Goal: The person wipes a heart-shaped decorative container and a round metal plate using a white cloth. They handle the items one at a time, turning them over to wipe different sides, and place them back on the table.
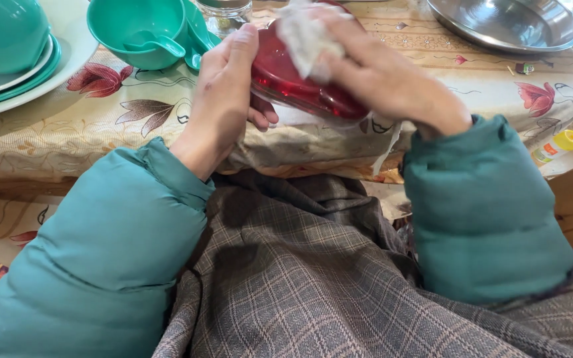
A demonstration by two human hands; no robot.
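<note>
I see the left hand [223, 99] clamped on the red lid [300, 83], tilting it off the bench [101, 126] edge to expose its face. Right hand [379, 76] presses a white cloth [303, 36] on it at 12 o'clock. Teal cup [137, 30] at 10 o'clock.

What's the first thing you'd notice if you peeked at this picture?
The shiny red plate in the middle, held at the table's edge by the left hand while the right hand presses a white cloth onto it. Next, the green cups and plates stacked at the top left on the flowered tablecloth, and a steel dish at the top right.
</note>
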